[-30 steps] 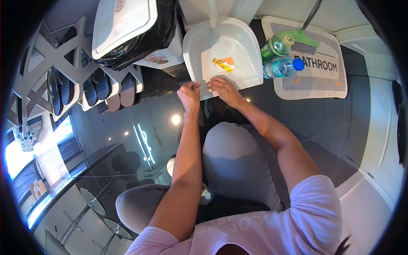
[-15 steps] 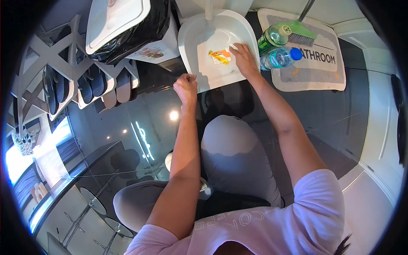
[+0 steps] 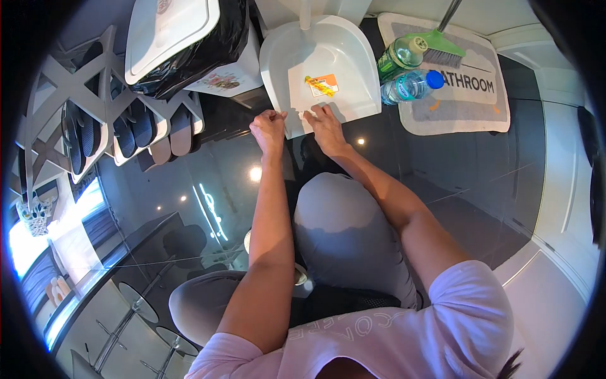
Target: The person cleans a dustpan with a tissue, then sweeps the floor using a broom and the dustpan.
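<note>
A white dustpan (image 3: 356,69) lies on the dark floor in front of me. Inside it are an orange-and-white label or card (image 3: 326,81) and a crumpled yellow strip (image 3: 314,84). My left hand (image 3: 269,132) is closed at the dustpan's front left corner, its fingertips pinching the side wall. Over the front lip, close to the left hand, is my right hand (image 3: 326,129), fingers bent and drawn together. A small whitish bit shows at its fingertips, too small to name.
Right of the dustpan lie a green bottle (image 3: 401,58) and a clear blue-capped bottle (image 3: 410,88). A green broom (image 3: 445,47) rests on a bathroom mat (image 3: 461,114). At left stand a bin (image 3: 227,79) with a black bag and a rack (image 3: 107,120) of slippers.
My right hand has moved left and toward me, from inside the dustpan beside the orange card to the front lip. My left hand stays at the corner.
</note>
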Demonstrator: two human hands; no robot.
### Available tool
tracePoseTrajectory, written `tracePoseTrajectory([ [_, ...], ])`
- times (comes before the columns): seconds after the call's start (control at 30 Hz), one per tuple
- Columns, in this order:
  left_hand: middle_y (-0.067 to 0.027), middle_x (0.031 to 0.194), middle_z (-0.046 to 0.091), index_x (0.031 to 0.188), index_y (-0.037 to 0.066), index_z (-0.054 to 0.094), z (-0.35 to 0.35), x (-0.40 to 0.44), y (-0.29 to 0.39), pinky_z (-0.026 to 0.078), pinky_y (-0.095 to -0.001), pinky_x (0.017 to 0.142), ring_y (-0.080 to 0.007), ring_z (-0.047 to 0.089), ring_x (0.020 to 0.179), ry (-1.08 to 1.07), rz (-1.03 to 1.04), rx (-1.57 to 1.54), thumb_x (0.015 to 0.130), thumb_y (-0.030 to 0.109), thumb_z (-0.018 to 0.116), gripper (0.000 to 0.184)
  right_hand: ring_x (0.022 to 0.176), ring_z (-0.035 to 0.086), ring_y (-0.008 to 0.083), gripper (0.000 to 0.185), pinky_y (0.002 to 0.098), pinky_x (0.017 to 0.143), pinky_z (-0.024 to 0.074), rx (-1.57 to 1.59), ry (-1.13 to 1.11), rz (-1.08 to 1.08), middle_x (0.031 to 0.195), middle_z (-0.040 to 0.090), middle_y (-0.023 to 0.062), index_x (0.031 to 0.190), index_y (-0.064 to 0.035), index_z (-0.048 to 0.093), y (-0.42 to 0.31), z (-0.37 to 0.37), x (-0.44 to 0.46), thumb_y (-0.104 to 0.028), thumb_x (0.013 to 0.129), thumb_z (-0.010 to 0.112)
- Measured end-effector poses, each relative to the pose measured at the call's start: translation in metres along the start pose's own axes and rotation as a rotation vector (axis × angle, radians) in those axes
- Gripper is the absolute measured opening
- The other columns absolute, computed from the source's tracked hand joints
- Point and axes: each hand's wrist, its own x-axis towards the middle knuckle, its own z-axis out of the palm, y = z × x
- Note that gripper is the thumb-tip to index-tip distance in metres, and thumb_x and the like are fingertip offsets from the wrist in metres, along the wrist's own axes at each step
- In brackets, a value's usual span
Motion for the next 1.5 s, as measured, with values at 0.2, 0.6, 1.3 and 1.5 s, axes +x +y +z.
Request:
tracePoseTrajectory([
  [0.2,-0.0064,0.05,0.057,0.067,-0.004,0.064,-0.004,0.002,0.0,0.043,-0.0254,0.044,-0.0108,0.054,0.043,-0.059,-0.044,-0.038,0.072,0.013,0.071,0.019,0.094,0.049,0.0273,0.015,0.0357,0.075,0.0485,0.157,-0.025,-0.083,0.094,0.052,0.0099,0.082,-0.0013,0.064,-0.01,0.008,0.013,-0.003,0.071,0.055],
  [0.6,-0.0067,0.059,0.06,0.091,-0.001,0.063,-0.011,0.012,0.007,0.047,-0.025,0.044,-0.0109,0.056,0.046,-0.122,-0.03,-0.169,0.082,0.018,0.063,0.021,0.062,0.062,0.0309,0.005,0.038,0.065,0.0535,0.836,0.017,0.708,0.079,0.063,0.0152,0.073,0.002,0.063,-0.032,0.028,0.064,0.002,0.07,0.059],
  [1.3,-0.0134,0.07,0.056,0.084,-0.002,0.062,-0.016,0.011,0.031,0.043,-0.0354,0.057,-0.0252,0.056,0.061,0.062,0.173,-0.014,0.067,0.005,0.071,0.02,0.104,0.048,0.0322,0.03,0.0409,0.091,0.039,0.176,0.306,0.218,0.111,0.052,0.0108,0.107,-0.0017,0.055,0.008,0.002,-0.071,0.001,0.077,0.055],
  [1.5,-0.0145,0.073,0.062,0.082,-0.002,0.063,-0.021,0.018,0.031,0.046,-0.034,0.06,-0.0265,0.06,0.062,0.052,0.208,0.025,0.067,0.013,0.072,0.023,0.108,0.048,0.0288,0.025,0.0395,0.091,0.0402,0.264,0.233,-0.031,0.11,0.053,0.0086,0.102,-0.0042,0.057,-0.018,0.025,-0.061,-0.007,0.078,0.059],
])
